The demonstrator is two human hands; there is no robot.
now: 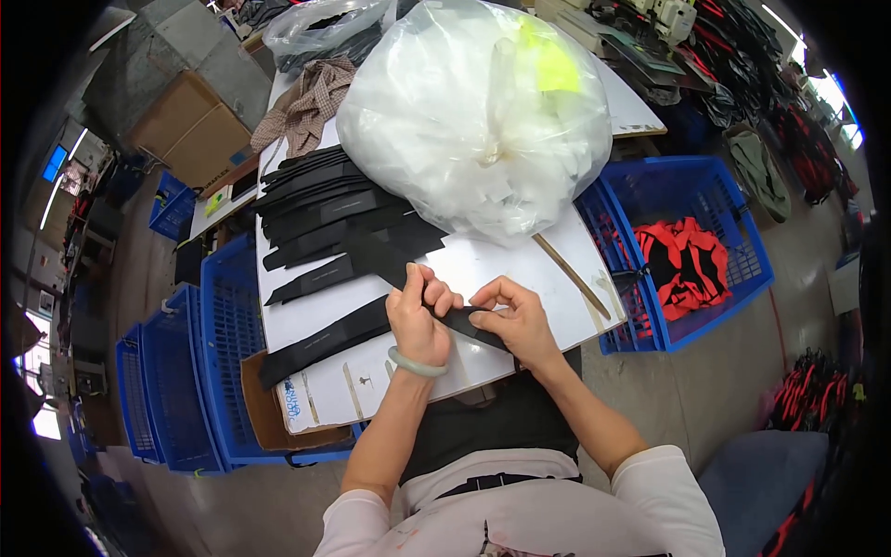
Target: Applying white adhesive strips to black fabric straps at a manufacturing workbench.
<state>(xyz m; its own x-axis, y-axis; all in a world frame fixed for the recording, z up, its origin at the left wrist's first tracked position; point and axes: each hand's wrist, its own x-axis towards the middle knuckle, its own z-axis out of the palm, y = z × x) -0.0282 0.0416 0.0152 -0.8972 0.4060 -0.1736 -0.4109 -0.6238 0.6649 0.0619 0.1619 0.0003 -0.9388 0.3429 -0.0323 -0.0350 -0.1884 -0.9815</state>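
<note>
My left hand, with a pale bangle at the wrist, is closed, thumb and fingers together at a black fabric strip. My right hand pinches the black fabric between thumb and fingers, close beside the left. A dark end of cloth with a greyish edge hangs below the fingertips; whether it belongs to the same strip is hidden by my left hand. Beyond the hands, several black fabric pieces lie overlapped in a row on the white table.
A big clear bag of white material stands at the back of the table. Blue crates line the left side. On the right, another blue crate holds red and black cloth. A narrow wooden stick and checked cloth lie on the table.
</note>
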